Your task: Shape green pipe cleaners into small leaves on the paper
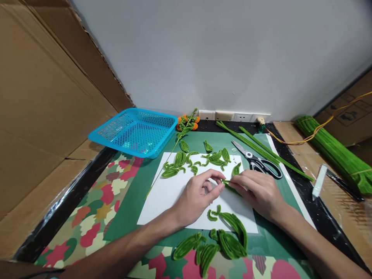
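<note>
Left hand (pixel 200 197) and right hand (pixel 260 192) pinch a fuzzy green chenille stem (pixel 226 181); scissors (pixel 256 159) lie beyond, a perforated plastic basket (pixel 134 133) farther left.

Bare left hand (pixel 196 198), bare right hand (pixel 260 193), slim forearms (pixel 314 241), both uncovered

The single view looks out from the wearer's head, forward and down across the table (pixel 207 126); the left hand (pixel 197 197) and right hand (pixel 260 190) lie close, just below its centre; the grey wall (pixel 217 54) fills its upper part. Cardboard (pixel 43 97) bounds it on the left.
</note>
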`<state>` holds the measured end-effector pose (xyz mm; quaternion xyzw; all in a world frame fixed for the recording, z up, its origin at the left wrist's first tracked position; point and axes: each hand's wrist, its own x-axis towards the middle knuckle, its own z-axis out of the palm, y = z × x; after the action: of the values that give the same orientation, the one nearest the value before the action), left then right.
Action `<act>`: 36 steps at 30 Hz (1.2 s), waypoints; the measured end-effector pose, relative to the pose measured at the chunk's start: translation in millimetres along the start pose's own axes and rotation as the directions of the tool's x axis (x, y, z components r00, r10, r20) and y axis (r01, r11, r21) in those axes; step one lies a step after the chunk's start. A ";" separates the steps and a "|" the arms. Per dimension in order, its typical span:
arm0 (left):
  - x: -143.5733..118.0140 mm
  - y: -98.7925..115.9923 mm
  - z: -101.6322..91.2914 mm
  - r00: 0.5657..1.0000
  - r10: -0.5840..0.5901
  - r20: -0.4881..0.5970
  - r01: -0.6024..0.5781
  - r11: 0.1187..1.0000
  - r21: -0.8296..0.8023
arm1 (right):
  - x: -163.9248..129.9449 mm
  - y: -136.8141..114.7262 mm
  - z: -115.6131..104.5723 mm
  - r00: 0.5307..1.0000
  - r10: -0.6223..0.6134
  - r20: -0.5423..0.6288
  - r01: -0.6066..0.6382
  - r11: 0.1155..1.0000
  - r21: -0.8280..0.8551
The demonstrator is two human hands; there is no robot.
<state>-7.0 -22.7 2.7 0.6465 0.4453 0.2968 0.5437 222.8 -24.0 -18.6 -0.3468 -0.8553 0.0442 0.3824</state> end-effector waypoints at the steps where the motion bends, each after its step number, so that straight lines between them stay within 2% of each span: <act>1: -0.8 -0.9 0.0 1.000 0.009 0.005 -0.009 1.000 0.027 | 0.6 -1.4 0.9 1.000 0.021 -0.002 -0.021 0.999 0.048; 3: -0.8 -3.7 -0.7 1.000 0.008 0.000 -0.008 0.999 0.031 | 3.6 -4.7 2.4 0.997 0.080 -0.021 -0.075 0.981 0.181; 5: 1.0 -6.5 -2.1 0.999 0.024 -0.049 -0.022 0.999 0.036 | 7.4 -6.4 1.5 0.992 0.119 -0.044 -0.102 0.952 0.290; 8: 4.8 -7.7 -3.6 0.991 0.066 -0.116 -0.064 0.998 0.019 | 10.7 -3.8 -5.9 0.972 0.234 -0.032 -0.208 0.910 0.360; 11: 6.6 -5.3 -3.3 0.991 0.050 -0.121 -0.054 0.998 -0.028 | 10.0 1.7 -15.2 0.940 0.342 -0.007 -0.304 0.846 0.438; 14: 6.5 -3.3 -1.9 0.995 0.020 -0.096 -0.029 0.994 -0.101 | 8.8 3.1 -18.2 0.932 0.357 0.068 -0.344 0.806 0.481; 17: 6.0 -3.6 -0.9 1.000 0.003 -0.027 -0.005 0.998 -0.058 | 8.3 -1.7 -15.0 0.934 0.329 0.142 -0.354 0.783 0.513; 21: 5.9 -4.8 -1.1 1.000 -0.007 -0.004 0.007 1.000 -0.016 | 7.4 -8.1 -9.9 0.929 0.334 0.161 -0.369 0.787 0.494; 23: 6.0 -5.0 -1.7 1.000 -0.005 0.006 0.005 0.999 -0.033 | 7.2 -8.9 -9.1 0.914 0.373 0.159 -0.400 0.762 0.509; 25: 6.3 -4.9 -2.2 1.000 -0.001 0.011 0.001 0.998 -0.063 | 7.7 -8.5 -9.5 0.886 0.440 0.148 -0.436 0.681 0.588; 27: 6.7 -4.6 -2.1 1.000 -0.008 0.016 0.009 0.996 -0.091 | 8.7 -7.6 -10.7 0.848 0.506 0.160 -0.458 0.545 0.703; 29: 7.0 -4.1 -1.7 0.999 -0.017 0.036 0.020 0.994 -0.109 | 9.7 -6.7 -11.5 0.819 0.534 0.211 -0.467 0.405 0.786; 31: 6.9 -3.5 -1.0 0.998 -0.021 0.066 0.028 0.993 -0.114 | 10.4 -6.6 -10.4 0.806 0.529 0.264 -0.475 0.315 0.822; 33: 6.3 -2.7 -0.4 0.996 -0.021 0.088 0.030 0.994 -0.110 | 10.6 -7.9 -6.8 0.797 0.534 0.283 -0.488 0.294 0.822; 36: 4.7 -1.8 0.2 0.994 -0.022 0.105 0.032 0.996 -0.086 | 10.9 -12.6 1.8 0.776 0.576 0.255 -0.509 0.334 0.793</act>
<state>-5.2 -18.5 0.5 0.6306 0.4116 0.2745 0.5980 209.4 -26.3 -8.7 -0.3887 -0.5482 0.5542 0.4913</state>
